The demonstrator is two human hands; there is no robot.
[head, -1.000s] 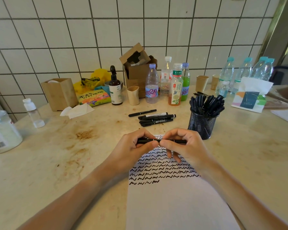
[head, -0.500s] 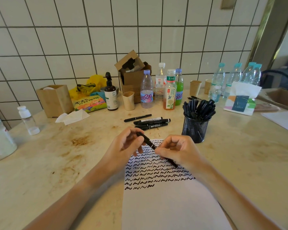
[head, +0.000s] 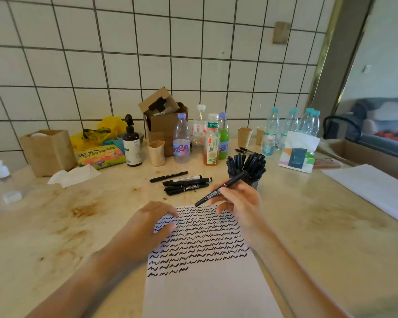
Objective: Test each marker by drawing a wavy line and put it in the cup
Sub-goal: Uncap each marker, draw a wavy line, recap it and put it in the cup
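Hidden or unclear: the mesh cup (head: pixel 254 182) shows only a sliver of its wall behind the right hand, its base out of sight; the marker's printed label is too small to read; a clear container at the far left edge is blurred and cut off by the frame.
Left hand: the left hand (head: pixel 153 222) rests on the near-left part of the paper (head: pixel 207 285), fingers loosely curled and blurred — it holds nothing, and whether the fingertips press the sheet cannot be told.
Right hand: the right hand (head: pixel 238 198) pinches a black marker (head: pixel 220 190) between thumb and fingers, lifted above the top edge of the paper.
Marker in hand: tilted, its lower end pointing down-left toward the sheet but clear of it, its upper end overlapping the cup from this view; whether a cap is on cannot be told.
Cup: just behind the right hand, packed with black markers (head: pixel 246 165) standing upright and fanning outward.
Paper: lies on the table (head: pixel 44 226) in front of the person, its upper half filled with rows of black wavy lines — the last row is short and stops partway.
Loose markers: a small group of black markers (head: pixel 185 183) lies flat on the table beyond the paper, left of the cup.
Back of table: bottles, paper cups, a cardboard box and a tissue pack stand along the tiled wall.
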